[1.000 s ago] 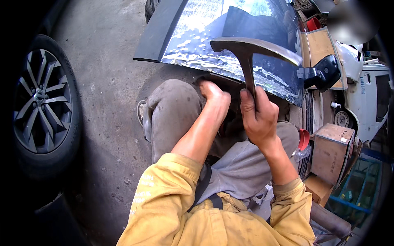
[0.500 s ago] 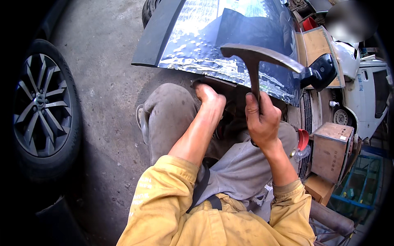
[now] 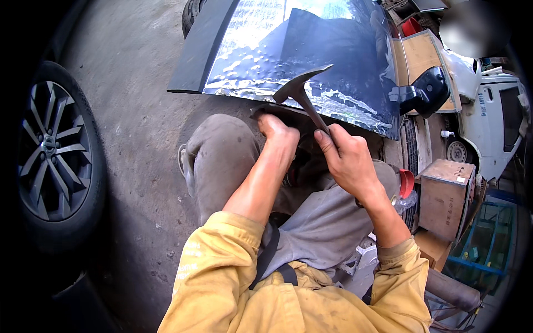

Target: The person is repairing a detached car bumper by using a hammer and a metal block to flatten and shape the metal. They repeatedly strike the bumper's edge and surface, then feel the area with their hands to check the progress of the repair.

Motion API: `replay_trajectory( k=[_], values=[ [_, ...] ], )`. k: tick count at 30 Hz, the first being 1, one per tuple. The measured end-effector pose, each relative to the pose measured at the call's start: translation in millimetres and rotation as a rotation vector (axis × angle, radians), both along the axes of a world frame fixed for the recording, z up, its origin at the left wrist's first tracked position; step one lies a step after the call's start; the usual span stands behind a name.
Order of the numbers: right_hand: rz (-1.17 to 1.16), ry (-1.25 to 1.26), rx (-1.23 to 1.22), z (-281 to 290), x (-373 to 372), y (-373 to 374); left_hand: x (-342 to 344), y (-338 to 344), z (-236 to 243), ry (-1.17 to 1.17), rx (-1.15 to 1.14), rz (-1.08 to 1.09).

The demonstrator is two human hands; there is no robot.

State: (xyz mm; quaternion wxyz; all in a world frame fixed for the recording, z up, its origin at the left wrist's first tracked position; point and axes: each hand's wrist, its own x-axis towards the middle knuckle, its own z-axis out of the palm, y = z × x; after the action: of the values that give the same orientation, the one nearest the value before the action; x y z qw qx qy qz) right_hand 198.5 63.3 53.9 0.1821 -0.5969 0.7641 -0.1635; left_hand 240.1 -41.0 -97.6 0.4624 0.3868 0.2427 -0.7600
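Observation:
A dark blue car door lies in front of me, its near edge scraped and bare of paint. My right hand is wrapped round the handle of a body hammer. The hammer's head is tilted, with its lower end close to the door's scraped edge; whether it touches cannot be told. Below that edge, my left hand is closed, its fingers mostly hidden. Something dark and flat shows beside it, too shaded to name. A black side mirror juts from the door's right end.
A wheel with a spoked rim stands on the concrete floor at left. To the right are a wooden box, a cardboard box, a grey cylinder and a blue-framed rack. A white vehicle stands beyond.
The hammer's head has swung down and left toward the door's near edge, and my right hand has tilted with it. My left hand stays under the edge. The whole view has shifted slightly.

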Motion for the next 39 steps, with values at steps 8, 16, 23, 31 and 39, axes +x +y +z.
replay_trajectory(
  k=[8,16,23,31,39],
  values=[
    [-0.01,-0.049,-0.14,-25,-8,15,2,3,5,0.007,-0.049,0.018],
    [-0.05,-0.038,-0.15,-33,-17,22,4,5,29,0.04,-0.1,-0.009],
    [-0.027,0.006,-0.145,-29,-7,16,3,4,15,0.108,-0.103,-0.052],
    [-0.093,-0.089,-0.234,-22,4,14,5,3,23,0.048,-0.085,-0.045],
    [-0.043,-0.026,-0.302,-32,13,8,0,-2,4,0.016,-0.049,-0.055]
  ],
)
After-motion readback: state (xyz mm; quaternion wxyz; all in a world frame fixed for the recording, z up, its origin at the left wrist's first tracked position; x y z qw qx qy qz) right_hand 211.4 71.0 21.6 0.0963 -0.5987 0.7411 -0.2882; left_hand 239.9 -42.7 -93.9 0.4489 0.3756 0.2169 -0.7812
